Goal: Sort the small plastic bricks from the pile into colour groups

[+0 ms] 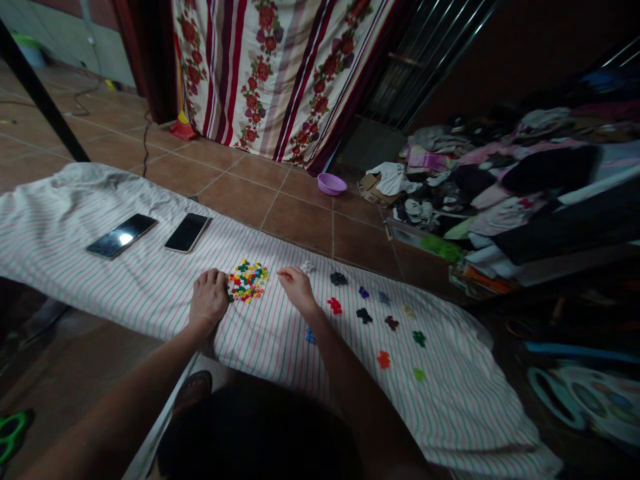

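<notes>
A mixed pile of small colourful pieces (247, 281), mainly yellow, green, red, orange and white, lies on the striped cloth. At its left edge rests my left hand (207, 297), its fingers curled down; whatever is under them is hidden. My right hand (297, 288) hovers just right of the pile with thumb and fingers pinched together, and anything in the pinch is too small to make out. Farther right are small heaps sorted by colour, among them a red heap (335, 306), a black heap (364, 315), an orange heap (383, 360) and a blue heap (311, 335) beside my right forearm.
Two phones (187, 233) lie on the cloth (240, 340) left of the pile. Beyond it, a purple basin (332, 184) stands on the tiled floor before a floral curtain (295, 73). Clothes (480, 167) are heaped at the right.
</notes>
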Motion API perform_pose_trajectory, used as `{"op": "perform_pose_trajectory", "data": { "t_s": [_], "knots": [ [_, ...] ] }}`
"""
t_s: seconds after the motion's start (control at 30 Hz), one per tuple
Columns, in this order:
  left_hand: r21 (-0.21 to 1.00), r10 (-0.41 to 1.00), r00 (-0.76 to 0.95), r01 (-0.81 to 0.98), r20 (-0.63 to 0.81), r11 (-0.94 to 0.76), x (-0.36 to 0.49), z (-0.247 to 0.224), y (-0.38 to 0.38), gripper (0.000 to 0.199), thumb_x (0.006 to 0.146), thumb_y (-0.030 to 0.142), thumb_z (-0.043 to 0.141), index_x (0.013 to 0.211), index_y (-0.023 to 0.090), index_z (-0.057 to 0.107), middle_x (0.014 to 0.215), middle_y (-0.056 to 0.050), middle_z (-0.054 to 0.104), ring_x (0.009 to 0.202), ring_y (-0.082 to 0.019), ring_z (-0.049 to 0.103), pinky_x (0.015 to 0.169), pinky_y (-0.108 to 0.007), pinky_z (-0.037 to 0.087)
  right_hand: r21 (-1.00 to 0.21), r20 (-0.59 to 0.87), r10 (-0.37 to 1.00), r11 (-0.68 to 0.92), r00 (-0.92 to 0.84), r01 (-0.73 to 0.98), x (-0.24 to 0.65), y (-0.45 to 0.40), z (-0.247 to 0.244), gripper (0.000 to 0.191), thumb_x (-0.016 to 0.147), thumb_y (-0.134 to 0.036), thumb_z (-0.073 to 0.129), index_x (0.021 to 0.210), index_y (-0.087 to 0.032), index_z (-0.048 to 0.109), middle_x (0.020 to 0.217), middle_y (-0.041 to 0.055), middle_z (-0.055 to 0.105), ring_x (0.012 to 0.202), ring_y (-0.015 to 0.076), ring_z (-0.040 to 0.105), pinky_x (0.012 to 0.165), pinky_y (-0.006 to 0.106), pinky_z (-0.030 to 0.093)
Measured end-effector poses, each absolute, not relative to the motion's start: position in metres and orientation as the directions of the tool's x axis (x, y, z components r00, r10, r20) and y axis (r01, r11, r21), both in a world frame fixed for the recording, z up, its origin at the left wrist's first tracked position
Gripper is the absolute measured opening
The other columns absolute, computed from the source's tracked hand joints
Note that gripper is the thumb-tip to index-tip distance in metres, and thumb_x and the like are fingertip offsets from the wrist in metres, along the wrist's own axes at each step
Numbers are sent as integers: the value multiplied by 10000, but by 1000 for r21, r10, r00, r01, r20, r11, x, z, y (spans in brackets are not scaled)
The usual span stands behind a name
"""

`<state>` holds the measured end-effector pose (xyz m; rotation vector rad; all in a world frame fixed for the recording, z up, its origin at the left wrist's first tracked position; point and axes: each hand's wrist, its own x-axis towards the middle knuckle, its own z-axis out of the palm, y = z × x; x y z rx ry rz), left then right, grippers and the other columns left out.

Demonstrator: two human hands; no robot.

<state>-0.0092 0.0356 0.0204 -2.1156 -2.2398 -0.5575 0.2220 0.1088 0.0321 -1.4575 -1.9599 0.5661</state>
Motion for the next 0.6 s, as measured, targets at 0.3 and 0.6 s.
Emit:
{"op": "perform_pose_trajectory", "data": {
  "t_s": [0.3,0.6],
  "knots": [
    [219,967,-79,975,243,24,-8,23,35,254,918,241,328,1002,172,558,1073,-123,552,1038,-274,468,877,-406,383,-595,113,850,473,-515,650,171,93,34,207,872,-134,566,965,-231,724,971,31,651,943,149,598,872,261,459],
    [247,964,-84,969,254,19,-7,25,34,246,914,246,335,986,173,558,1050,-121,556,1022,-269,472,868,-408,382,-471,4,833,490,-553,734,156,89,38,273,892,-116,507,1054,-203,709,1025,78,635,933,185,593,892,308,456]
  ]
}}
